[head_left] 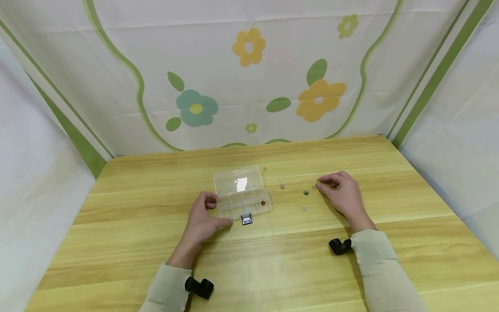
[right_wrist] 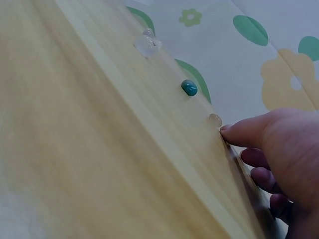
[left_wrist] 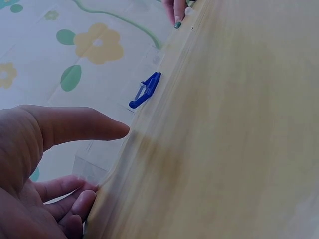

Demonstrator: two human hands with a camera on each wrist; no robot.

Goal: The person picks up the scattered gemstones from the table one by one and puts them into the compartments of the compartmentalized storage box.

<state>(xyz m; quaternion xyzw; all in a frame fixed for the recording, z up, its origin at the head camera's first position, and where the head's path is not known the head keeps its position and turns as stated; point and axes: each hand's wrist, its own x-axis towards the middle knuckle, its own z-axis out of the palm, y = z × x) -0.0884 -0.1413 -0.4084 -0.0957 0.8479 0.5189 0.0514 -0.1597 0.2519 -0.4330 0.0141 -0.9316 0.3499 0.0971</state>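
Observation:
My left hand (head_left: 204,221) grips the left front corner of a clear plastic compartment box (head_left: 235,203), thumb at its front edge and fingers at its left side. The box's lid (head_left: 238,180) stands open at the back. A red-brown bead (head_left: 263,203) lies in a right-hand compartment. On the box's front edge is a blue latch (left_wrist: 145,90). My right hand (head_left: 343,195) has thumb and index tips close together at a clear rounded stone (right_wrist: 215,120). The thumb tip touches it; whether it is pinched cannot be told. Just left of it lies a dark green stone (head_left: 306,193).
Between the box and my right hand lie more small clear stones, one (head_left: 303,209) in front and one (head_left: 282,186) to the left. A tiny yellowish piece (head_left: 265,169) lies beside the lid. Behind the wooden table (head_left: 273,268) hangs a flowered cloth (head_left: 249,86).

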